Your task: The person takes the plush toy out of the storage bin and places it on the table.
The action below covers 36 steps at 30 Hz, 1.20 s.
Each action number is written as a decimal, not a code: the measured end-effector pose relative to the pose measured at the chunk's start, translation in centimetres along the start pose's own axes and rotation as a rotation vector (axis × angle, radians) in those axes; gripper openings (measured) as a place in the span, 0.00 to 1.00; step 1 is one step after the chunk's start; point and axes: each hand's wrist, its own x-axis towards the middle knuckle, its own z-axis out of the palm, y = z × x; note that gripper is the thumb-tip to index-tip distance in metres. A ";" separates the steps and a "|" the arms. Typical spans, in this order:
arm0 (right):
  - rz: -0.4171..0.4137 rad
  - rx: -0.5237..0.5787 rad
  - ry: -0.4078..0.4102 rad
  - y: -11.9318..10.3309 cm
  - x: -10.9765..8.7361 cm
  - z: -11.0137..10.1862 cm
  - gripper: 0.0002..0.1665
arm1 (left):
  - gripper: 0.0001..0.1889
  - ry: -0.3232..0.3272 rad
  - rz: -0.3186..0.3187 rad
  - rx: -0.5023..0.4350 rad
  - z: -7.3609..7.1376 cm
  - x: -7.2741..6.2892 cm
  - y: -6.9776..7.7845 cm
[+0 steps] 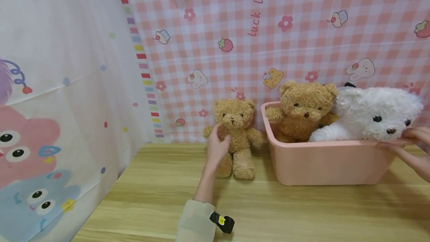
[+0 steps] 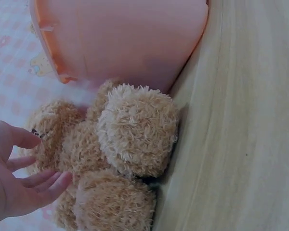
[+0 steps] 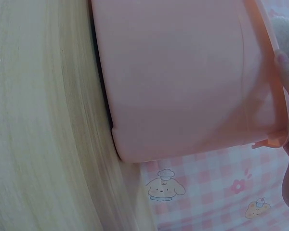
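A light brown teddy bear point(image 1: 240, 141) sits upright on the table against the checked cloth, left of a pink plastic bin point(image 1: 329, 163). My left hand point(image 1: 217, 146) is in front of the bear's chest and arm, its fingers spread and lightly bent; in the left wrist view the hand point(image 2: 26, 178) overlaps the bear's head and side. At the bin's right end, my right hand point(image 1: 414, 152) grips the rim, its thumb point(image 3: 286, 72) along the front edge. Inside the bin sit a second brown bear point(image 1: 304, 109) and a white plush animal point(image 1: 379, 111) leaning over the rim.
A black ear point(image 1: 350, 84) shows behind the white plush, the rest of it hidden. The wood-grain table point(image 1: 151, 197) extends in front of the bin. Pink checked cloth point(image 1: 208, 66) hangs behind, and a white printed curtain point(image 1: 77, 122) hangs at the left.
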 end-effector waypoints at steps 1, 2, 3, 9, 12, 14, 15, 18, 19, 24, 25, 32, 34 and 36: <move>0.007 0.002 -0.006 0.0 0.0 0.0 0.51 | 0.27 0.005 0.012 0.000 0.0 0.0 0.2; 0.011 0.004 -0.009 -0.1 0.0 0.0 0.51 | 0.26 0.010 0.021 -0.002 0.0 -0.1 0.4; 0.014 0.006 -0.014 -0.1 0.0 0.0 0.51 | 0.25 0.014 0.034 -0.002 0.0 -0.1 0.6; 0.022 -0.040 -0.023 -0.4 0.0 -0.1 0.52 | 0.21 0.010 0.129 -0.011 0.2 -0.5 2.0; 0.019 -0.056 -0.020 -0.5 0.0 -0.1 0.53 | 0.20 -0.018 0.191 -0.039 0.4 -0.7 2.8; 0.019 -0.060 -0.020 -0.5 0.0 -0.1 0.54 | 0.19 -0.042 0.230 -0.050 0.5 -0.8 3.2; 0.019 -0.064 -0.019 -0.5 0.0 -0.1 0.54 | 0.19 -0.056 0.240 -0.053 0.7 -0.9 3.4; 0.020 -0.074 -0.021 -0.5 0.0 -0.1 0.54 | 0.18 -0.081 0.267 -0.044 1.1 -1.2 4.1; 0.021 -0.081 -0.022 -0.5 0.0 -0.1 0.54 | 0.17 -0.088 0.271 -0.038 1.3 -1.3 4.3; 0.027 -0.097 -0.037 -0.4 0.1 -0.3 0.53 | 0.16 -0.128 0.317 -0.039 2.6 -1.9 5.4; 0.027 -0.084 -0.036 -0.4 0.1 -0.3 0.53 | 0.16 -0.135 0.340 -0.041 2.9 -2.1 5.6; 0.066 -0.067 -0.049 -0.4 0.0 -0.1 0.52 | 0.16 -0.210 0.451 -0.018 4.8 -3.1 6.4; 0.069 -0.073 -0.053 -0.3 -0.1 -0.1 0.53 | 0.17 -0.220 0.450 -0.002 5.2 -3.5 6.7; 0.068 -0.057 -0.055 -0.2 -0.2 -0.1 0.52 | 0.18 -0.205 0.433 0.024 5.6 -3.7 6.8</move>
